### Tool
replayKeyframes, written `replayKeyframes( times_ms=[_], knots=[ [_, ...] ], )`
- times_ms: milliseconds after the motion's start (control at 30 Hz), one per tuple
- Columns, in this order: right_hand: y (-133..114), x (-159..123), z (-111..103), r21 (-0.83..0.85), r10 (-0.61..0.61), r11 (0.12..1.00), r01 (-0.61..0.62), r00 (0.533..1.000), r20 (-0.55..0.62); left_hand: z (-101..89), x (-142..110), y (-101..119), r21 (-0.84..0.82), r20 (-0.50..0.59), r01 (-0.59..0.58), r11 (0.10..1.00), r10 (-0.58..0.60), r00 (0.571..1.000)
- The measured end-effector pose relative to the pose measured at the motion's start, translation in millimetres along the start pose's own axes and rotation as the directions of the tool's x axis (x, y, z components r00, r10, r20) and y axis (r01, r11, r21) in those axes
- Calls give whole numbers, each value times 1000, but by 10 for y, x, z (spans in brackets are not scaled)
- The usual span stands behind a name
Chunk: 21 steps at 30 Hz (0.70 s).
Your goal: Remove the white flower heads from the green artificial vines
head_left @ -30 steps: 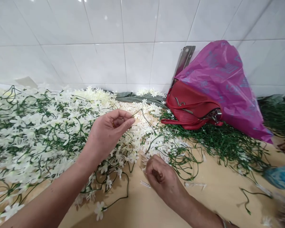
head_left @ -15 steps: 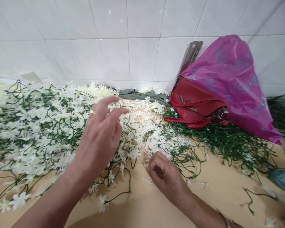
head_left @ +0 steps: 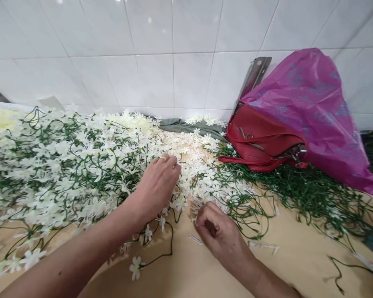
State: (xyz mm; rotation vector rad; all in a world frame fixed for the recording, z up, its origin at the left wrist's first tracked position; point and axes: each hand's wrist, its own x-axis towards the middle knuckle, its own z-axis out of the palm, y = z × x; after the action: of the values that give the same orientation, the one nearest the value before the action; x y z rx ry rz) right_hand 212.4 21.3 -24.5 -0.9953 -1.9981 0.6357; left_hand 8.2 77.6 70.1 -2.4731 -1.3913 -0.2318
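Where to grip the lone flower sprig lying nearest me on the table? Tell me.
Pinch its thin green stem just right of the white bloom, coming from above. It lies flat on bare table, clear of the tangled pile.

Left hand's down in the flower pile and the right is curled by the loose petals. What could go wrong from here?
1. The left hand rests among tangled green stems; lifting one could drag its neighbours along.
2. Loose white flowers lie thick by the right hand; a sweep could scatter them.
3. The red handbag sits on bare stems, which may snag.
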Motion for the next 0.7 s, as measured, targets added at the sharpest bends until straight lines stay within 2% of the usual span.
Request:
replayKeyframes(
  times_ms=[100,200,300,367,400,467,500,533,567,633,700],
  knots=[
    [7,6,9,-1,-15,1000,15,1000,-1,27,34,-77,53,70,-56,997,52,996],
    [15,2,22,1,-23,1000,23,1000,-9,58,28,-161,30,51,-61,998,59,997],
    [16,-7,24,3,-20,1000,20,1000,-4,46,13,-236,-70,-24,-32,997,30,999],
    [10,-9,17,8,-18,1000,18,1000,-4,-14,6,-250,-229,-141,-9,973,-24,990],
    [5,-9,12,11,-12,1000,12,1000,-6,-60,0,-237,-339,-220,2,941,-81,972],
    [-2,-7,7,23,7,1000,-7,1000,0,-172,-21,-159,-593,-348,8,805,-266,899],
    [-3,-5,8,34,15,999,-15,1000,0,-228,-37,-95,-722,-348,18,692,-385,855],
    [-1,-4,11,51,17,999,-17,1000,-1,-275,-57,-20,-837,-300,13,548,-478,825],
    [4,-4,17,75,18,997,-17,1000,-11,-310,-81,64,-922,-227,-12,386,-517,825],
    [19,-6,29,137,32,990,-25,998,-47,-325,-140,235,-995,-56,-5,101,-507,860],
    [36,-9,36,190,65,981,-47,994,-88,-264,-209,384,-993,101,64,-98,-444,890]
  ],
)
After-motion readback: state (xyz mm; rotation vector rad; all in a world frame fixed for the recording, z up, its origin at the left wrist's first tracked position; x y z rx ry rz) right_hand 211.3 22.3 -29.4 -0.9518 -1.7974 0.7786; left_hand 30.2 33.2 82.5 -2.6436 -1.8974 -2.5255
